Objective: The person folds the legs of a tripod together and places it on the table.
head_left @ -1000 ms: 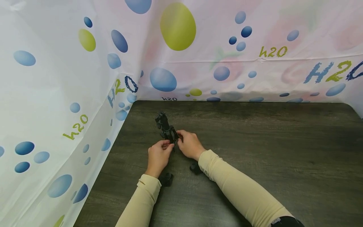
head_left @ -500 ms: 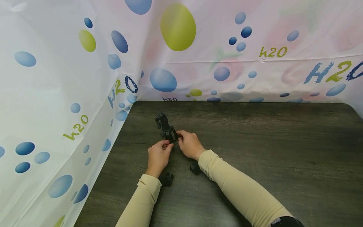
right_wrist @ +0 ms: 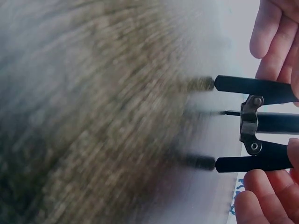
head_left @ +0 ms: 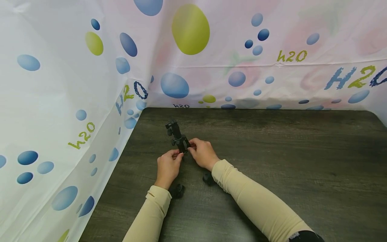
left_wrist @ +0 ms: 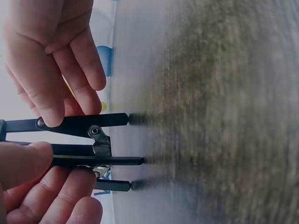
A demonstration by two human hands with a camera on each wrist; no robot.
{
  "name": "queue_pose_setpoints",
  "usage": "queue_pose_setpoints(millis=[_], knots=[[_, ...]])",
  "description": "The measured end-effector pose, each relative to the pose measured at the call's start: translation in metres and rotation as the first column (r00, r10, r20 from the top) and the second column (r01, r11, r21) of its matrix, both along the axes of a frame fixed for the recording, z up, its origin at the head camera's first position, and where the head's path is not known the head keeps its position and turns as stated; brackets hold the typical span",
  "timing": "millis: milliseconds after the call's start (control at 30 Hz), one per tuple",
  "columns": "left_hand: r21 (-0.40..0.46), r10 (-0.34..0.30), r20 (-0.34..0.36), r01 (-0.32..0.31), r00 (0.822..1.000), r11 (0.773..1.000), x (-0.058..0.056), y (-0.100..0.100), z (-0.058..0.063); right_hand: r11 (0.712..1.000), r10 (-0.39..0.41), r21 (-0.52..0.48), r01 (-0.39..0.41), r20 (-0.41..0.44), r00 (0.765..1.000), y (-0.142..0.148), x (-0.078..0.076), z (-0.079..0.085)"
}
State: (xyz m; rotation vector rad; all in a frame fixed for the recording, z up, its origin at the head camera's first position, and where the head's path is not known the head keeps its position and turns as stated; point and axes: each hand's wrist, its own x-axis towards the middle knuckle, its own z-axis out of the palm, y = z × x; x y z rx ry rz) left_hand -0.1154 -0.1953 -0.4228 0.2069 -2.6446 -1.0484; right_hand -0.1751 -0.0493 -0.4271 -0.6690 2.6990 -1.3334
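Observation:
A small black tripod (head_left: 179,138) stands towards the table's left back, leaning a little, with its legs downward. My left hand (head_left: 168,168) pinches one of its legs between thumb and fingers. On the other side, my right hand (head_left: 203,153) holds another leg by its upper part. Close up in the left wrist view, the leg (left_wrist: 107,161) runs out from between my left thumb and fingers. A metal hinge bracket (right_wrist: 249,125) joins the legs in the right wrist view. The leg tips sit at or just above the tabletop; which, I cannot tell.
Two small black objects lie on the dark wooden table (head_left: 287,161): one (head_left: 178,191) beside my left wrist, the other (head_left: 208,178) by my right cuff, partly hidden. A white patterned sheet (head_left: 75,74) walls off the left side and the back.
The tripod has turned slightly between my hands, showing its side knobs more clearly. Both hands keep nearly the same places, with small finger shifts.

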Motion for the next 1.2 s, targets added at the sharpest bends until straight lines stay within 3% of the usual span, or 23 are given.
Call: queue_pose_setpoints(millis=[733, 1200], knots=[[-0.033, 0.002, -0.041, -0.003, 0.999, 0.999, -0.0017, -0.0047, 0.0008, 0.997, 0.016, 0.073, -0.006, -0.136, 0.991, -0.0007, -0.0011, 0.0021], [-0.028, 0.009, -0.077, -0.011, 0.997, 1.000, -0.0041, -0.0071, 0.0030, 0.998, 0.022, 0.057, -0.005, -0.292, 0.956, 0.0002, 0.0028, -0.0030]])
